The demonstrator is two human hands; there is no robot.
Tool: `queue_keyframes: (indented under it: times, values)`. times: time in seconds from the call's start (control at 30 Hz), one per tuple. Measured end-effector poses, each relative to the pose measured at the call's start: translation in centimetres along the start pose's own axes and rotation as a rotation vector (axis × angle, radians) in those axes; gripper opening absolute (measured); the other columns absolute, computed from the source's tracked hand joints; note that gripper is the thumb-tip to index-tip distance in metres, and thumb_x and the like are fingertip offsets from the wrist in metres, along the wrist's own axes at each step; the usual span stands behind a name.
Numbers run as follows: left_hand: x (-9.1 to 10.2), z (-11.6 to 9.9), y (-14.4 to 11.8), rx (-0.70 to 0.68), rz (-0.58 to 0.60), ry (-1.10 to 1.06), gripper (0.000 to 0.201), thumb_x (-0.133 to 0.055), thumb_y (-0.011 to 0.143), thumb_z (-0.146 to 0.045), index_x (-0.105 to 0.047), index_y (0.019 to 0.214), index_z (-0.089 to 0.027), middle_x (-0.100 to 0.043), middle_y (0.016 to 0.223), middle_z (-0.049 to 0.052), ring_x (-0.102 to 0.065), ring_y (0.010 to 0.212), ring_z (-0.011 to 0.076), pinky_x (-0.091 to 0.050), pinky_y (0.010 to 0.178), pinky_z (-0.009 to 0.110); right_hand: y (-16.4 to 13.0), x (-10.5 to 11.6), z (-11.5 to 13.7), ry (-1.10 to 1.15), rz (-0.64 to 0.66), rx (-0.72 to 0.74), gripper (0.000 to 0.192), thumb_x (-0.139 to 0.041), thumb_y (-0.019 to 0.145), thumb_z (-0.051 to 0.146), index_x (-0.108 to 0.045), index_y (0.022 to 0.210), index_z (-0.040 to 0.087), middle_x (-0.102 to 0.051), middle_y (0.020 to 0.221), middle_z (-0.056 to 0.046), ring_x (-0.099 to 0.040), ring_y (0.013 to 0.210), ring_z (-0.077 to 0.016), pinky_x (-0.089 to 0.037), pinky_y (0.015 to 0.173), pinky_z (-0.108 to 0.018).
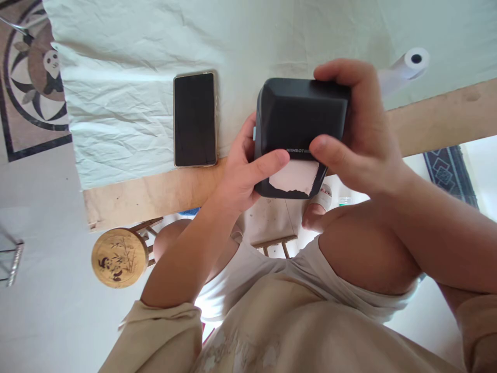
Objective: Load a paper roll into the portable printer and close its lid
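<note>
Both hands hold a black label printer above the front edge of the table. It is a boxy device with "NIIMBOT" lettering on it and a pale, torn-edged patch on its lower face. My left hand grips its left side, thumb laid across the front below the lettering. Around the right side wraps my right hand, its fingers over the top and its thumb on the front. A small light-blue bit shows at the printer's left edge. What lies behind the printer is hidden.
A phone lies screen up on the pale green cloth, left of the printer. A white paper roll rests at the right. The bare wooden table edge runs in front, with a round stool below left.
</note>
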State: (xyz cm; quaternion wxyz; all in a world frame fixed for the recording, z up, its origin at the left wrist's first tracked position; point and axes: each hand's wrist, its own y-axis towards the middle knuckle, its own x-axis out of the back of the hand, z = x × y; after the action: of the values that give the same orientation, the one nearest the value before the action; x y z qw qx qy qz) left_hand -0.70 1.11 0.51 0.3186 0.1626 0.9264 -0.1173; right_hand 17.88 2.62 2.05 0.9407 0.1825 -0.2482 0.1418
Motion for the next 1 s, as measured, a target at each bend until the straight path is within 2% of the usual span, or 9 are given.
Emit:
queue_keyframes:
  times: [0.17, 0.3, 0.4, 0.5, 0.6, 0.67, 0.8, 0.93, 1.0]
  values:
    - [-0.5, -0.3, -0.3, 0.037, 0.002, 0.011, 0.019, -0.066, 0.082, -0.027, -0.059, 0.098, -0.018, -0.060, 0.080, 0.001, -0.059, 0.068, 0.0067, -0.050, 0.058, 0.016, 0.0, -0.5, 0.6, 0.056, 0.075, -0.015, 0.066, -0.054, 0.084, 0.052, -0.025, 0.133, 0.019, -0.033, 0.132, -0.005, -0.046, 0.101, -0.0011, -0.044, 0.073, -0.012]
    - [-0.8, 0.2, -0.3, -0.001, -0.098, -0.008, 0.018, -0.069, 0.077, -0.026, -0.061, 0.089, -0.015, -0.059, 0.074, 0.000, -0.057, 0.060, 0.0061, -0.046, 0.050, 0.015, -0.2, -0.7, 1.2, 0.104, 0.071, -0.053, 0.067, -0.055, 0.083, 0.047, -0.024, 0.134, 0.017, -0.035, 0.131, -0.006, -0.046, 0.097, -0.0007, -0.043, 0.071, -0.012]
    - [-0.9, 0.4, -0.2, -0.020, -0.147, 0.000, 0.016, -0.067, 0.077, -0.024, -0.061, 0.088, -0.014, -0.059, 0.072, 0.000, -0.058, 0.058, 0.0065, -0.045, 0.049, 0.015, -0.2, -0.9, 1.1, 0.078, 0.031, -0.009, 0.063, -0.056, 0.083, 0.042, -0.029, 0.133, 0.015, -0.035, 0.132, -0.006, -0.047, 0.112, -0.0059, -0.049, 0.086, -0.017]
    - [-1.1, 0.4, -0.1, -0.011, -0.170, -0.003, 0.012, -0.063, 0.079, -0.019, -0.061, 0.089, -0.013, -0.062, 0.073, 0.000, -0.060, 0.060, 0.0060, -0.048, 0.052, 0.014, -0.1, -0.9, 0.8, 0.064, 0.023, 0.013, 0.060, -0.054, 0.085, 0.042, -0.031, 0.133, 0.014, -0.037, 0.132, -0.007, -0.047, 0.116, -0.0073, -0.047, 0.105, -0.024]
    - [-1.7, 0.2, -0.1, 0.000, -0.195, -0.036, 0.012, -0.063, 0.081, -0.024, -0.062, 0.087, -0.013, -0.064, 0.072, -0.002, -0.061, 0.058, 0.0054, -0.049, 0.051, 0.013, -0.2, -0.9, 0.4, 0.028, 0.036, -0.012, 0.061, -0.052, 0.085, 0.047, -0.030, 0.133, 0.016, -0.040, 0.130, -0.007, -0.048, 0.110, -0.0066, -0.049, 0.084, -0.018]
    - [-2.2, 0.2, -0.1, -0.006, -0.194, -0.071, 0.022, -0.059, 0.085, -0.033, -0.064, 0.091, -0.012, -0.068, 0.081, 0.001, -0.067, 0.069, 0.0091, -0.055, 0.059, 0.017, -0.3, -0.8, 0.3, -0.013, 0.049, -0.034, 0.063, -0.051, 0.085, 0.050, -0.030, 0.134, 0.017, -0.041, 0.126, -0.007, -0.049, 0.104, -0.0054, -0.045, 0.073, -0.015]
    - [-2.2, 0.4, 0.0, -0.020, -0.176, -0.155, 0.038, -0.046, 0.093, -0.041, -0.067, 0.099, -0.010, -0.071, 0.092, 0.005, -0.068, 0.098, 0.0154, -0.055, 0.087, 0.023, -0.6, -0.4, 0.2, -0.122, 0.019, -0.032, 0.062, -0.049, 0.085, 0.053, -0.033, 0.134, 0.019, -0.041, 0.127, -0.007, -0.046, 0.118, -0.0098, -0.048, 0.097, -0.024]
    - [-0.9, 0.7, 0.2, 0.076, -0.136, -0.143, 0.040, -0.044, 0.093, -0.045, -0.066, 0.102, -0.014, -0.070, 0.091, 0.004, -0.066, 0.103, 0.0166, -0.054, 0.092, 0.025, -0.4, 0.1, 0.0, -0.141, -0.026, 0.068, 0.061, -0.047, 0.085, 0.054, -0.035, 0.133, 0.019, -0.039, 0.130, -0.007, -0.042, 0.127, -0.0138, -0.047, 0.104, -0.030]
    - [-0.5, 0.8, 0.2, 0.058, -0.143, -0.133, 0.039, -0.044, 0.094, -0.044, -0.064, 0.104, -0.013, -0.069, 0.092, 0.003, -0.067, 0.099, 0.0154, -0.054, 0.089, 0.024, -0.2, 0.2, -0.2, -0.129, 0.005, 0.168, 0.060, -0.051, 0.084, 0.051, -0.035, 0.132, 0.019, -0.037, 0.133, -0.006, -0.040, 0.129, -0.0136, -0.044, 0.110, -0.033]
